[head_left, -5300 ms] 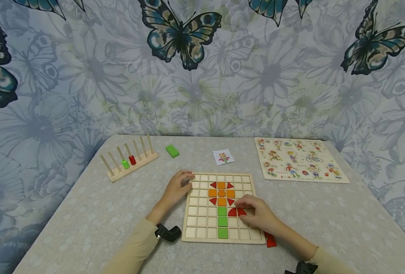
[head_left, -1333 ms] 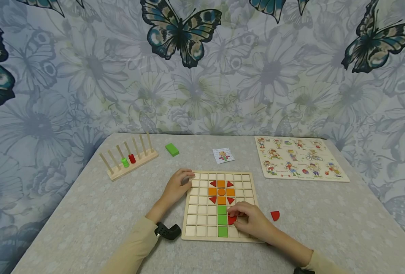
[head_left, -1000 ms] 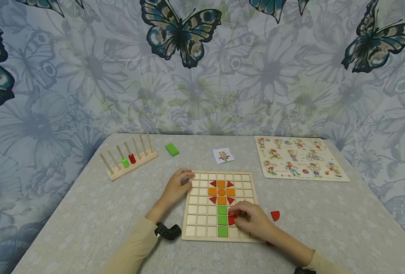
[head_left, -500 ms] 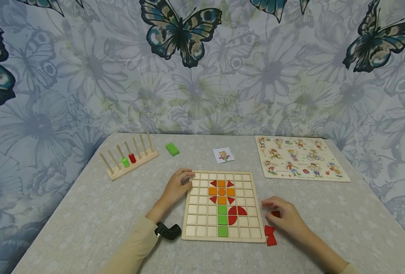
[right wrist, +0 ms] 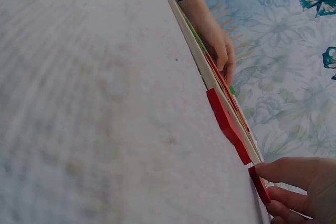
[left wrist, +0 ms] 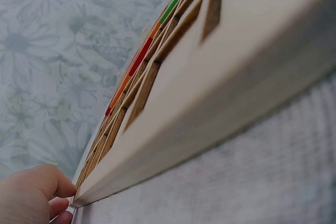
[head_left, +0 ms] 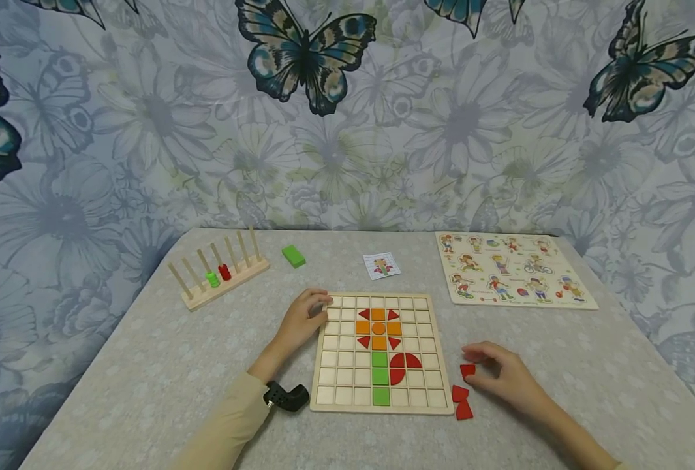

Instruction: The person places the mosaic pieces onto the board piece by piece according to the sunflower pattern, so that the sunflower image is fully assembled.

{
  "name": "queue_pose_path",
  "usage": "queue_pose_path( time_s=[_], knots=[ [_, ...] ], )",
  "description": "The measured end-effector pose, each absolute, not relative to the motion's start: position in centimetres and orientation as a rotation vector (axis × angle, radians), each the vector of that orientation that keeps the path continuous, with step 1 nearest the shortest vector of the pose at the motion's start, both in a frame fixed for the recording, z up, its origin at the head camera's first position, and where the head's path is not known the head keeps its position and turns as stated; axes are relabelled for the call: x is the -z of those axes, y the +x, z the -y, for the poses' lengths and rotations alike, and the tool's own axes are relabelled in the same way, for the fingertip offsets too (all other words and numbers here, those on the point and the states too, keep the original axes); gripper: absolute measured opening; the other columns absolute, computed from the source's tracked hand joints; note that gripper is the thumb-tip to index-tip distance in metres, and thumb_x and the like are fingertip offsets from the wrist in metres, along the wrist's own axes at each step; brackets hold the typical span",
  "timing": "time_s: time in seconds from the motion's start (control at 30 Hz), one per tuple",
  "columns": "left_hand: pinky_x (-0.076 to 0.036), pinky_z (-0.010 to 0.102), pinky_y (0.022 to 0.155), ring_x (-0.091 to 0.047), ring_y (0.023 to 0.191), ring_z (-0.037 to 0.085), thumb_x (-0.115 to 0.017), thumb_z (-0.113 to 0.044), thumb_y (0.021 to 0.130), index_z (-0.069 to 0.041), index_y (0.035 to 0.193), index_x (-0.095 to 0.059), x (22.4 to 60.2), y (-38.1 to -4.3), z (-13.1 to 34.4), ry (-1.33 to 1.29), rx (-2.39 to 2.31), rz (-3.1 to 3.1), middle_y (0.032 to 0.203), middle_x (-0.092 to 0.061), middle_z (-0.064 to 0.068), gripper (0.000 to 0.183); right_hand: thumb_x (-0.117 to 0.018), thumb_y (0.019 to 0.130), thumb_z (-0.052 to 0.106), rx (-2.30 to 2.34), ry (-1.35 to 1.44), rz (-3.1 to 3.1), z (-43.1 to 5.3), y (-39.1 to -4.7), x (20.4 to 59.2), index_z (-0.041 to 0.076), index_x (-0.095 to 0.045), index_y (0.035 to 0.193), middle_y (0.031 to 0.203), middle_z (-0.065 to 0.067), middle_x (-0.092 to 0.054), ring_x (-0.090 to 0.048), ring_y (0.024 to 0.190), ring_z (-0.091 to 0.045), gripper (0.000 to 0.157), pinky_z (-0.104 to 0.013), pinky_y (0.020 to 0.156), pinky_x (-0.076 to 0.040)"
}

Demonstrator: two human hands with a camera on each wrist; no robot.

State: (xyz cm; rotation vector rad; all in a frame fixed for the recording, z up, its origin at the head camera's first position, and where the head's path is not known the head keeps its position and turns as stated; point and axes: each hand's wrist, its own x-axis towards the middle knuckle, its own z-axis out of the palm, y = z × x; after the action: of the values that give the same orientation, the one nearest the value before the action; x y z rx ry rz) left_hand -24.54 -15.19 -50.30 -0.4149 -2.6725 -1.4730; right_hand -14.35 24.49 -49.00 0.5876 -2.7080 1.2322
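A wooden grid board (head_left: 329, 396) carries orange pieces round an orange disc (head_left: 378, 328), red triangles, and a column of green squares (head_left: 380, 377). Right of the green column sit 3 red quarter-circle pieces (head_left: 397, 376). My left hand (head_left: 301, 318) holds the board's far left corner, thumb and fingers about its edge in the left wrist view. Right of the board, my right hand (head_left: 508, 375) has its thumb and fingers at a loose red quarter-circle piece (head_left: 467, 372); in the right wrist view they span this piece (right wrist: 259, 184) by the board's side.
Two more red pieces (head_left: 463, 410) lie by the board's right edge. Behind the board are a small picture card (head_left: 382, 266) and a green block (head_left: 293, 256). A peg stand (head_left: 230, 284) with green and red beads is at left, a picture puzzle (head_left: 514, 271) at right.
A third red quarter-circle piece now sits in the grid beside the green column. My right hand has left it, moved right, and shifted a loose red piece slightly. The left hand stays put.
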Motion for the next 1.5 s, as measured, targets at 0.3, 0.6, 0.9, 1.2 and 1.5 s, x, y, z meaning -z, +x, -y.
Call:
queue_pose_path(
  time_s=[0.3, 0.6, 0.9, 1.2, 1.5],
  knots=[
    [-0.036, 0.049, 0.111, -0.045, 0.132, 0.027, -0.059, -0.012, 0.091, -0.008, 0.116, -0.066, 50.34, -24.52, 15.13, -0.408, 1.474, 2.676, 0.132, -0.054, 0.006, 0.026, -0.078, 0.075, 0.008, -1.25, 0.61, 2.698, -24.18, -14.11, 49.23, 0.006, -0.066, 0.11, 0.099, -0.005, -0.071, -0.061, 0.087, 0.003, 0.037, -0.018, 0.075, -0.051],
    [-0.035, 0.05, 0.112, -0.045, 0.132, 0.028, -0.059, -0.011, 0.09, -0.007, 0.115, -0.066, 50.45, -24.54, 15.15, -0.426, 1.47, 2.668, 0.132, -0.055, 0.007, 0.026, -0.076, 0.074, 0.0, -1.254, 0.631, 2.666, -24.3, -14.06, 48.93, 0.004, -0.067, 0.107, 0.098, -0.008, -0.071, -0.06, 0.084, 0.001, 0.034, -0.018, 0.069, -0.05],
    [-0.035, 0.049, 0.112, -0.045, 0.132, 0.027, -0.059, -0.011, 0.09, -0.008, 0.115, -0.066, 50.43, -24.55, 15.15, -0.412, 1.482, 2.662, 0.132, -0.055, 0.007, 0.026, -0.076, 0.075, 0.001, -1.312, 0.6, 2.629, -24.43, -14.31, 49.33, 0.003, -0.068, 0.105, 0.083, -0.002, -0.065, -0.052, 0.068, -0.002, 0.031, -0.018, 0.056, -0.046],
    [-0.036, 0.048, 0.112, -0.045, 0.132, 0.027, -0.059, -0.011, 0.09, -0.008, 0.115, -0.066, 50.4, -24.52, 15.1, -0.41, 1.487, 2.663, 0.132, -0.055, 0.006, 0.026, -0.067, 0.072, -0.016, -1.391, 0.741, 2.57, -24.58, -14.35, 49.28, -0.003, -0.065, 0.108, 0.089, -0.012, -0.066, -0.058, 0.074, -0.005, 0.038, -0.018, 0.065, -0.052],
    [-0.036, 0.048, 0.112, -0.046, 0.131, 0.027, -0.059, -0.012, 0.09, -0.008, 0.115, -0.066, 50.61, -24.75, 15.23, -0.427, 1.467, 2.662, 0.131, -0.055, 0.007, 0.026, -0.074, 0.076, -0.001, -1.384, 0.64, 2.7, -24.3, -14.35, 49.31, 0.004, -0.066, 0.11, 0.088, 0.0, -0.062, -0.053, 0.073, -0.005, 0.036, -0.018, 0.061, -0.047]
  ],
)
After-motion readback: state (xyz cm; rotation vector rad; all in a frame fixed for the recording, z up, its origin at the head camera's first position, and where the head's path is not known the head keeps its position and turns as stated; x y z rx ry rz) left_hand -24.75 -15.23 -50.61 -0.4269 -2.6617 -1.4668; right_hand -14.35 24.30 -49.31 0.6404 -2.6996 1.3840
